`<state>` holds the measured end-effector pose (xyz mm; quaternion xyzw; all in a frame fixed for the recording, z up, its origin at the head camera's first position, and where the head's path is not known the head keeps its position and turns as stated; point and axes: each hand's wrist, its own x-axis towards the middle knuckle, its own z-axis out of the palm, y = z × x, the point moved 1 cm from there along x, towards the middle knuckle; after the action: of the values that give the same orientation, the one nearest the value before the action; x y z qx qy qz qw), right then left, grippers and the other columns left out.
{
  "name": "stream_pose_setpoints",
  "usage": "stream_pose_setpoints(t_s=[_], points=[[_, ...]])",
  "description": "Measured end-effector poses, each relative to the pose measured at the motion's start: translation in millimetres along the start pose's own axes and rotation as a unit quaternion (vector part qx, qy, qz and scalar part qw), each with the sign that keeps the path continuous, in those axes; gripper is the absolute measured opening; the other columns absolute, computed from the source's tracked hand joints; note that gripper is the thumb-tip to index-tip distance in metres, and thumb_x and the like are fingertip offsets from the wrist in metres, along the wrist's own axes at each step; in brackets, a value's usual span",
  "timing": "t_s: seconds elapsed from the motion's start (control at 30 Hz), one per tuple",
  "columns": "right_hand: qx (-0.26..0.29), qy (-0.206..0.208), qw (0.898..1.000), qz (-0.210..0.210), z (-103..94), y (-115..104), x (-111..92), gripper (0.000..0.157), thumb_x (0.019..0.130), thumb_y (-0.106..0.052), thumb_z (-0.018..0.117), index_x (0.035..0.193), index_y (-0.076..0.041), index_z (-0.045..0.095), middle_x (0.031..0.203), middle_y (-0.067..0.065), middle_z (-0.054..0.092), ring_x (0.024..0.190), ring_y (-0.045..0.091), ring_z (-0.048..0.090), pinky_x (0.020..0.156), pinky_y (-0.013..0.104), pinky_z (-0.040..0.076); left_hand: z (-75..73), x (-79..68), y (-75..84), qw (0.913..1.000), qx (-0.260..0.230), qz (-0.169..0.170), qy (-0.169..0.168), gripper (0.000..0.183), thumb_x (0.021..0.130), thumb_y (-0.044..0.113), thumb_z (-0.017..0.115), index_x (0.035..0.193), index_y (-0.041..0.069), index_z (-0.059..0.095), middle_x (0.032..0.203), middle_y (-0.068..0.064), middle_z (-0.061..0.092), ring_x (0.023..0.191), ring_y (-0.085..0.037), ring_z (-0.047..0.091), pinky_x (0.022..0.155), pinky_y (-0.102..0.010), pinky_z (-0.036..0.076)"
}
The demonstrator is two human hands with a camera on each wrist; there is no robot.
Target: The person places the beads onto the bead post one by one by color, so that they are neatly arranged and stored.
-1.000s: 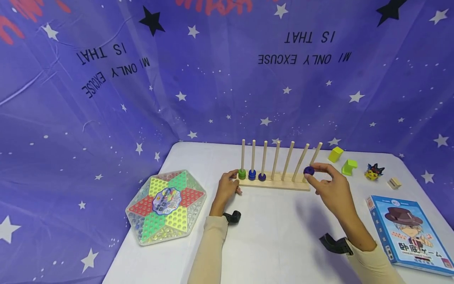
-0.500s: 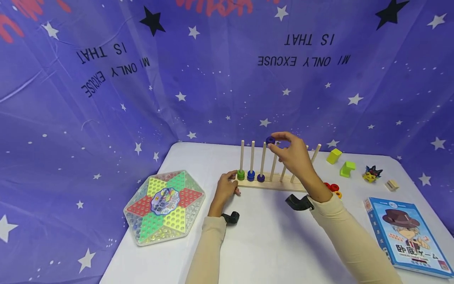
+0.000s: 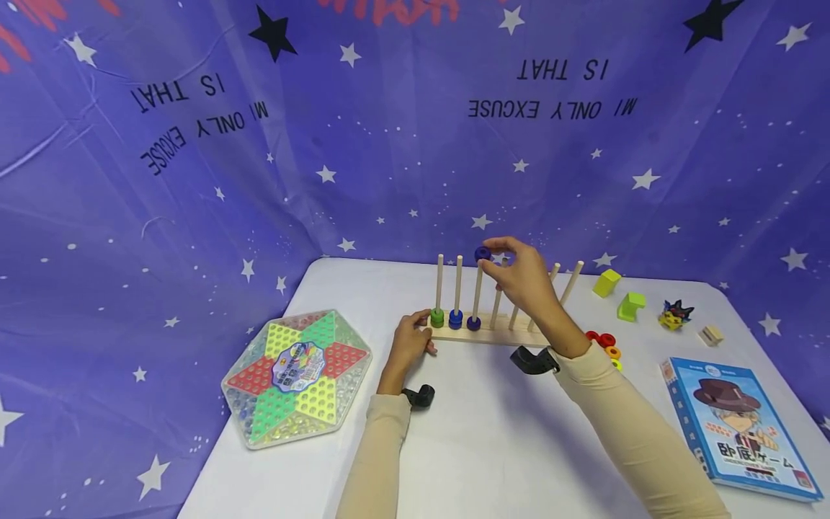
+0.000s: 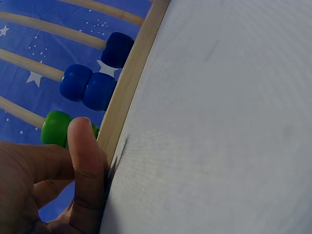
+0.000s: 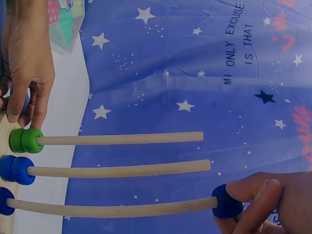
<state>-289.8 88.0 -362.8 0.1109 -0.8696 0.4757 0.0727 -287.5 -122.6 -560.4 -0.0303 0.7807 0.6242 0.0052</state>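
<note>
A wooden peg stand (image 3: 502, 338) holds a row of upright pegs. My left hand (image 3: 409, 343) grips its left end, thumb (image 4: 84, 146) on the near side beside the green beads (image 4: 56, 127). Two green beads fill the bottom of the first peg, two blue beads (image 5: 18, 169) the second, and one dark purple bead (image 3: 474, 324) the third. Up at the tip of the third peg, my right hand (image 3: 527, 277) pinches another dark purple bead (image 5: 226, 202) between thumb and fingers. The peg's end meets the bead's hole in the right wrist view.
Red beads (image 3: 607, 339) and orange and yellow ones lie right of the stand, partly behind my right forearm. Green blocks (image 3: 630, 306), a small figure (image 3: 676, 315) and a wooden piece (image 3: 710, 335) stand farther right. A blue game box (image 3: 742, 429) lies near; a Chinese checkers set (image 3: 297, 378) lies left.
My right hand has carried the purple bead up and left from the stand's right end to the third peg's tip. The left hand has stayed on the stand.
</note>
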Motion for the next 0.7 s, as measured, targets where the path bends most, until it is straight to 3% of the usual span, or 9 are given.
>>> stream_pose_setpoints(t_s=[0.27,0.47,0.57,0.7], points=[[-0.009,-0.003,1.000,-0.004,-9.8,1,-8,0.043,0.088,-0.028,0.069,0.129,-0.017,0.058,0.124,0.001,0.060,0.058,0.022,0.062,0.049,0.030,0.056,1.3,-2.4,2.0,1.0000,-0.002,0.004,0.000,0.047,0.088,-0.008,0.052,0.134,0.003,0.053,0.108,-0.017,0.047,0.049,-0.013,0.060,0.051,-0.028,0.061],[0.013,0.057,0.998,-0.012,-47.4,19,-35,0.043,0.088,-0.033,0.068,0.128,-0.018,0.058,0.123,0.000,0.060,0.058,0.024,0.060,0.039,0.029,0.046,4.8,-2.4,2.1,0.9999,-0.010,0.010,-0.001,0.048,0.087,-0.009,0.052,0.134,0.001,0.053,0.108,-0.019,0.047,0.049,-0.012,0.059,0.050,-0.028,0.061],[0.005,0.104,0.994,0.021,-70.7,47,-54,0.044,0.089,-0.034,0.066,0.129,-0.017,0.057,0.124,0.002,0.059,0.059,0.021,0.060,0.037,0.028,0.044,4.1,-1.7,1.2,0.9998,-0.014,0.014,-0.002,0.048,0.087,-0.008,0.051,0.134,0.001,0.053,0.109,-0.018,0.046,0.050,-0.011,0.059,0.051,-0.028,0.061],[-0.029,0.141,0.980,0.135,-95.2,101,-82,0.051,0.091,-0.045,0.060,0.133,-0.017,0.054,0.130,0.006,0.054,0.066,0.013,0.060,0.045,0.021,0.049,0.7,-3.1,0.7,0.9998,-0.015,0.014,0.000,0.047,0.088,-0.009,0.051,0.134,0.001,0.052,0.109,-0.018,0.046,0.050,-0.011,0.058,0.051,-0.028,0.061]])
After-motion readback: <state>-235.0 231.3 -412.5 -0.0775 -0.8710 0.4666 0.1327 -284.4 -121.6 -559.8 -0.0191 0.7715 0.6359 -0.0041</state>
